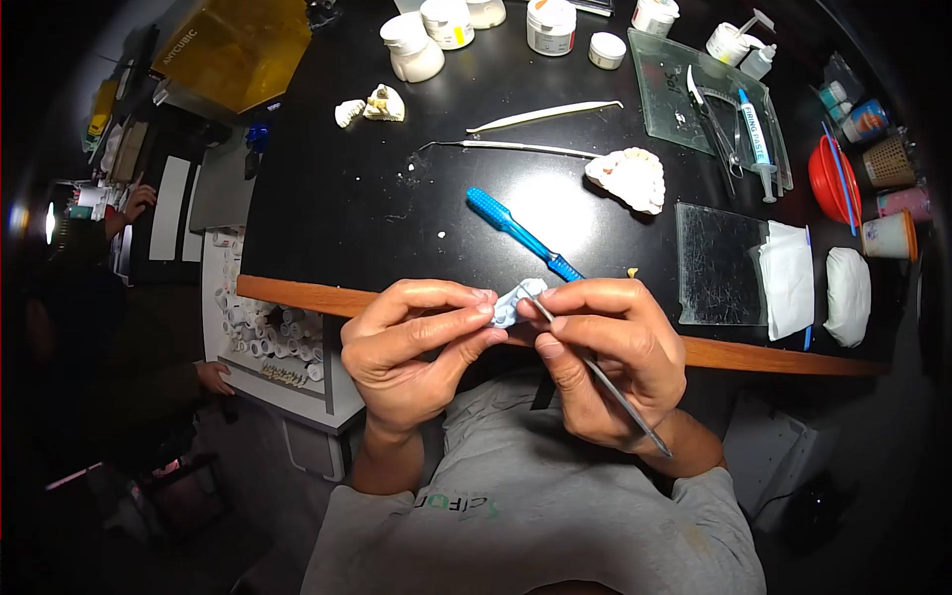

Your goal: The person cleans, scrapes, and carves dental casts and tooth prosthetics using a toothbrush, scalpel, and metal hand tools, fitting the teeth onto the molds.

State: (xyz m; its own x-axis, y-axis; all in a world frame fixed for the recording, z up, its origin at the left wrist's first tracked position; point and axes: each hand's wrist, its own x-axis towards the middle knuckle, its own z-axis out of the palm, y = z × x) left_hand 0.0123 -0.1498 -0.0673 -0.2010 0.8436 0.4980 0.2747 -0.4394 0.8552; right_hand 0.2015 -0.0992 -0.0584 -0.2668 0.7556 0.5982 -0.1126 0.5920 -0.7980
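Between the fingertips of my left hand (421, 342) is a small pale blue dental piece (508, 305), held just in front of the table edge. My right hand (620, 352) grips a thin metal dental carving tool (620, 397) like a pen, its tip against the blue piece and its shaft slanting down to the right. A blue toothbrush (516, 233) lies on the black table just beyond my hands. Farther off rest a metal probe (516, 148), a cream-coloured double-ended tool (545, 116) and a white dental cast (631, 179).
Two cast pieces (385, 103) lie at the back left, below several white jars (412, 48). On the right are a glass plate (674, 89), a firing paste syringe (754, 134), white tissues (790, 278) and a red bowl (833, 181). Another person's hand (213, 377) is by an open drawer (273, 347).
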